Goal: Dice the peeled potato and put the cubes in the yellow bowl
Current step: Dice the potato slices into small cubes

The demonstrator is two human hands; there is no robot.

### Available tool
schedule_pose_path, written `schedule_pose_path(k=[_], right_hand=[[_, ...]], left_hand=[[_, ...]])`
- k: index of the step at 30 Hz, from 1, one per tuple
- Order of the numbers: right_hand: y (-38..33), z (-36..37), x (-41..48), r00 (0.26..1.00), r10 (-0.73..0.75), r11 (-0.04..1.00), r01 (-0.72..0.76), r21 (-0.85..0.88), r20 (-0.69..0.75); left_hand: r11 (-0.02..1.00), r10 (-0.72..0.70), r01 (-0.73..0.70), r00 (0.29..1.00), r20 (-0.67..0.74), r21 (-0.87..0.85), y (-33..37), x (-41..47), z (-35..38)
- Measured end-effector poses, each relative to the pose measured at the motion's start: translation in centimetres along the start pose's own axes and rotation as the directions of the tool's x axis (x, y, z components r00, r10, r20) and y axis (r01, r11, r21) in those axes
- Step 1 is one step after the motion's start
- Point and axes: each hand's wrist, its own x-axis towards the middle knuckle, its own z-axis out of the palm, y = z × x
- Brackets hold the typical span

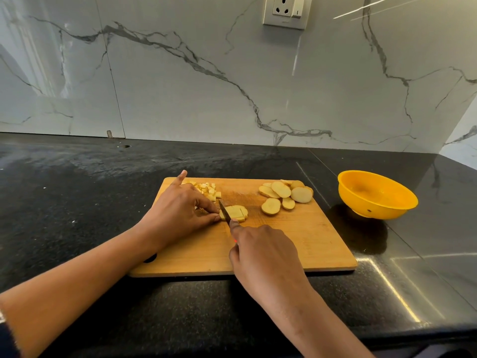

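A wooden cutting board lies on the black counter. In its middle sits a potato slice with cut lines across it. My left hand pins that slice from the left with its fingertips. My right hand grips a knife, index finger along the spine, blade resting on the slice's left part. A pile of small cubes lies at the board's far left, partly hidden by my left hand. Several round potato slices lie at the far right of the board. The yellow bowl, holding nothing, stands right of the board.
The black stone counter stretches to the left and front. A marble backsplash rises behind, with a wall socket at the top. The counter's front edge runs just below the board's near side.
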Motion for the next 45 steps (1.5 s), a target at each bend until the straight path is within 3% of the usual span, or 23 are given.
schedule_pose_path(k=[6, 12, 17, 20, 23, 27, 35, 41, 43, 45], right_hand=[[0.1, -0.6, 0.6, 0.998, -0.020, 1.000, 0.020, 0.000, 0.063], [2.4, -3.1, -3.7, 0.999, -0.041, 0.992, 0.039, 0.122, 0.014], [5.8, -4.0, 0.4, 0.977, 0.063, 0.994, -0.043, 0.101, -0.205], [7.1, -2.8, 4.2, 0.949, 0.141, 0.976, -0.086, 0.198, -0.282], [7.8, -1.0, 6.1, 0.923, 0.200, 0.928, -0.071, 0.367, -0.328], [8.9, 0.3, 5.9, 0.918, 0.209, 0.900, -0.046, 0.433, -0.337], [9.0, 0.6, 5.8, 0.941, 0.214, 0.901, -0.087, 0.424, -0.262], [9.3, 0.8, 5.8, 0.940, 0.216, 0.898, -0.086, 0.432, -0.262], [9.3, 0.9, 5.9, 0.942, 0.212, 0.898, -0.082, 0.433, -0.261], [9.3, 1.0, 6.0, 0.944, 0.207, 0.898, -0.078, 0.433, -0.258]], left_hand=[[1.000, 0.002, -0.002, 1.000, -0.024, 0.017, 0.0, -0.2, 0.0], [0.998, 0.027, -0.026, 1.000, -0.010, 0.056, -0.5, -0.2, 0.4], [1.000, 0.022, -0.023, 0.997, -0.069, -0.019, -0.5, -0.2, 0.1], [0.998, 0.025, -0.019, 0.993, 0.111, -0.058, 0.2, 0.0, 0.1], [0.992, 0.113, -0.127, 0.943, 0.312, 0.024, 1.3, 1.3, 1.0], [0.983, 0.180, -0.183, 0.901, 0.395, -0.031, 1.2, 3.3, 1.3], [0.960, 0.265, -0.280, 0.929, 0.258, 0.021, -0.2, 3.7, 0.8], [0.972, 0.234, -0.235, 0.968, 0.095, -0.004, -3.1, 3.5, -1.6], [0.980, 0.188, -0.183, 0.980, 0.059, -0.081, -3.7, 3.1, -1.9], [0.963, 0.186, -0.159, 0.976, 0.111, -0.216, -3.3, 2.5, -1.8]])
